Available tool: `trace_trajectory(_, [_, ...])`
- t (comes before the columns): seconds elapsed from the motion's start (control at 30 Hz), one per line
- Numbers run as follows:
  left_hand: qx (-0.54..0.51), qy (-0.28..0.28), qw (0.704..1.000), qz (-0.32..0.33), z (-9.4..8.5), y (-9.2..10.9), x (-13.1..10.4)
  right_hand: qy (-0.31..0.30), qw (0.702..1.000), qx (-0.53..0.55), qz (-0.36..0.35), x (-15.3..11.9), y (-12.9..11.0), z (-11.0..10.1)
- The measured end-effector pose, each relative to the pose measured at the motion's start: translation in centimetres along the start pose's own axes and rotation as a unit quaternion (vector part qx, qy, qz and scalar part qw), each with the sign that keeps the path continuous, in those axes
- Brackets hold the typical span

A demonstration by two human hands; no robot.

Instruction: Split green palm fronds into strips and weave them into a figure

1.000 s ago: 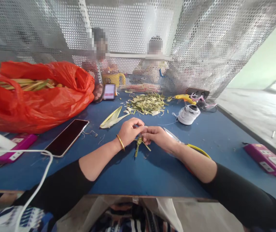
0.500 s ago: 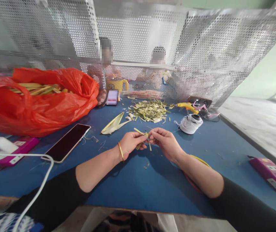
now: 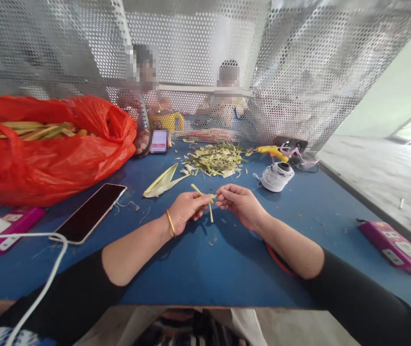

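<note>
My left hand point(image 3: 188, 209) pinches a small bunch of crossed green leaf strips point(image 3: 211, 211) between thumb and fingers above the blue table. Close by on the right, my right hand point(image 3: 240, 204) is closed in a pinch at the end of one of these strips. Beyond the hands lies a heap of cut leaf pieces point(image 3: 217, 159). A larger pale green leaf point(image 3: 162, 182) rests to the left of it. Right of the heap sits a spool of white thread point(image 3: 278, 178).
A red plastic bag point(image 3: 57, 158) full of leaf strips stands at left, near a phone point(image 3: 90, 211) and a white cable point(image 3: 52, 278). Purple power strips point(image 3: 392, 245) lie on both sides. A yellow tool point(image 3: 273, 153) is behind the spool. Two people sit beyond a perforated screen point(image 3: 187, 53).
The view has shifted slightly, moving everything left. My right hand has drawn a little away from my left, with a strip end in its fingertips.
</note>
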State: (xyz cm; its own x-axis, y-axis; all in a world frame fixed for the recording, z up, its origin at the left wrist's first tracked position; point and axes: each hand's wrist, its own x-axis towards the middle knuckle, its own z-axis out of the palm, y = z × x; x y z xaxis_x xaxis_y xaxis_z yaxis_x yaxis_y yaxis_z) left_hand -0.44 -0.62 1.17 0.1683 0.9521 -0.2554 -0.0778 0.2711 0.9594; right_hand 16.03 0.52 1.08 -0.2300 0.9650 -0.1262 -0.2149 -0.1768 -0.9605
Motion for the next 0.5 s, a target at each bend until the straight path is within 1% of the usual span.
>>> trace_trajectory(0.07, [0.010,0.006,1.000,-0.002,0.1,0.0,0.0,-0.003,1.000,-0.005,0.002,0.0,0.0,-0.1])
trace_trajectory(0.13, [0.012,0.017,1.000,-0.009,0.1,0.0,0.0,0.014,1.000,-0.007,-0.006,0.3,-0.4,-0.5])
trace_trajectory(0.2, [0.007,0.031,0.999,-0.017,0.0,0.2,0.0,0.061,0.997,-0.033,-0.034,0.7,-1.4,-1.1])
trace_trajectory(0.23, [0.001,0.040,0.999,-0.021,0.0,0.3,0.0,0.092,0.992,-0.068,-0.058,0.8,-2.1,-1.5])
trace_trajectory(0.27, [-0.004,0.049,0.998,-0.024,-0.1,0.4,0.0,0.121,0.981,-0.127,-0.086,0.7,-3.0,-1.9])
trace_trajectory(0.3, [-0.011,0.057,0.998,-0.026,-0.1,0.5,0.0,0.140,0.960,-0.211,-0.119,0.5,-3.9,-2.3])
trace_trajectory(0.33, [-0.018,0.063,0.997,-0.026,-0.2,0.6,0.1,0.152,0.926,-0.311,-0.153,-0.1,-4.8,-2.8])
trace_trajectory(0.37, [-0.025,0.068,0.997,-0.023,-0.3,0.7,0.1,0.144,0.879,-0.419,-0.175,-0.9,-5.6,-3.4])
trace_trajectory(0.4, [-0.031,0.073,0.997,-0.020,-0.4,0.8,0.1,0.128,0.828,-0.516,-0.177,-2.0,-6.2,-3.9])
trace_trajectory(0.43, [-0.037,0.077,0.996,-0.018,-0.5,0.9,0.2,0.114,0.783,-0.591,-0.157,-3.3,-6.5,-4.4])
trace_trajectory(0.5, [-0.044,0.090,0.995,-0.016,-0.6,1.0,0.3,0.102,0.702,-0.698,-0.095,-6.1,-6.1,-5.3])
